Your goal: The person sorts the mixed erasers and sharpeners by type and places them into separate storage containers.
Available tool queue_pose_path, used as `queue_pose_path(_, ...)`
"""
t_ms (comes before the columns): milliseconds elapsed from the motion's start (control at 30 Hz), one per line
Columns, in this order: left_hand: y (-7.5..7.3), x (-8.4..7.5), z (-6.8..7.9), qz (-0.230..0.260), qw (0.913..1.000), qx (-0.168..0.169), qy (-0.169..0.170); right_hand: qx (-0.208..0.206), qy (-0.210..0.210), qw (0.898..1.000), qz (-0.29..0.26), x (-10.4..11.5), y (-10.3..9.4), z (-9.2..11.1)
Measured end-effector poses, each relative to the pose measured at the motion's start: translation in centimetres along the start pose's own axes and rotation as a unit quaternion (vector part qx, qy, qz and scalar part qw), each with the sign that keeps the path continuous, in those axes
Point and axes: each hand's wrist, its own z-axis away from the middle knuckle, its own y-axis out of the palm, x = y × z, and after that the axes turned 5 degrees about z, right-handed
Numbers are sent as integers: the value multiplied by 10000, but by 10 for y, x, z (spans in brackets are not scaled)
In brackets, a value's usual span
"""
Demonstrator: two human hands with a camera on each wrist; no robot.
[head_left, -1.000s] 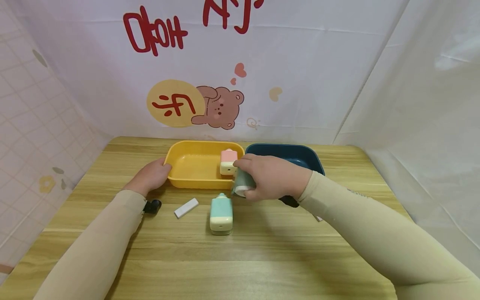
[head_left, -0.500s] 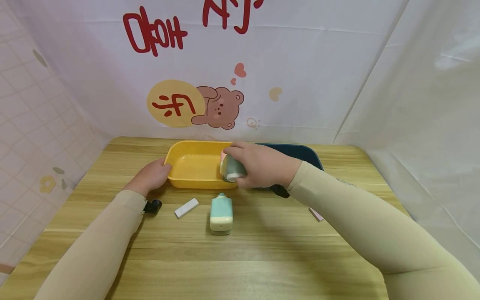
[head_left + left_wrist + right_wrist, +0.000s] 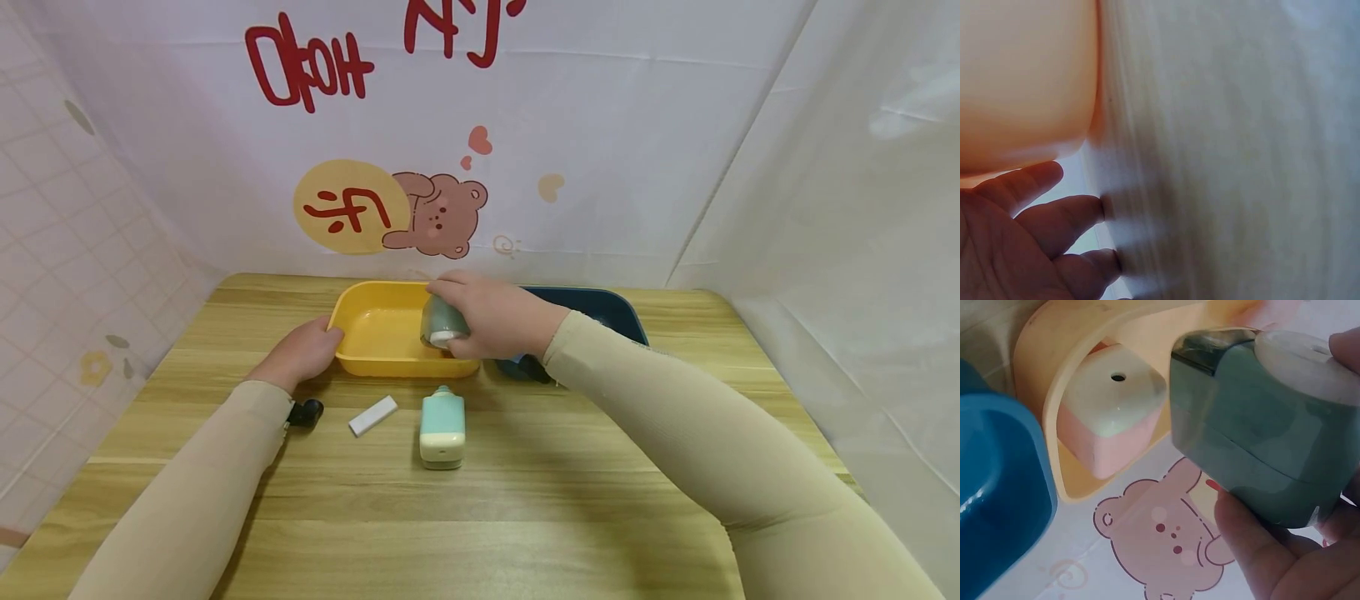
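A grey-green pencil sharpener (image 3: 1260, 425) with a round white part hangs in my right hand (image 3: 501, 315), gripped between thumb and fingers. It is over the right end of the yellow tray (image 3: 405, 367). My left hand (image 3: 303, 354) holds the tray's left end; in the left wrist view the fingers (image 3: 1060, 222) lie along its outer wall, while the thumb is hidden. Inside the tray's right end sits a pink-and-cream block with a small hole (image 3: 1113, 406), covered by the right hand in the head view. A mint-and-cream bottle-shaped thing (image 3: 442, 429) lies in front of the tray.
A dark blue tray (image 3: 611, 308) stands to the right of the yellow one, partly behind the right forearm. A small white block (image 3: 372, 416) lies on the wooden table (image 3: 375, 533) near the left wrist. A printed white curtain (image 3: 600, 125) hangs behind the table.
My right hand has carried the grey-green sharpener left and farther away, from the tray's front right corner to over its inside. The left hand has stayed on the tray.
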Motion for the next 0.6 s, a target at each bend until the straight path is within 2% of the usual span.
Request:
queue_pose_path(433, 1, 0, 0, -17, 9999, -90, 69, -65, 46, 9999, -127, 3, 14, -25)
queue_pose_path(600, 1, 0, 0, 10, 10000, -85, 49, 33, 82, 9997, -235, 1, 21, -36)
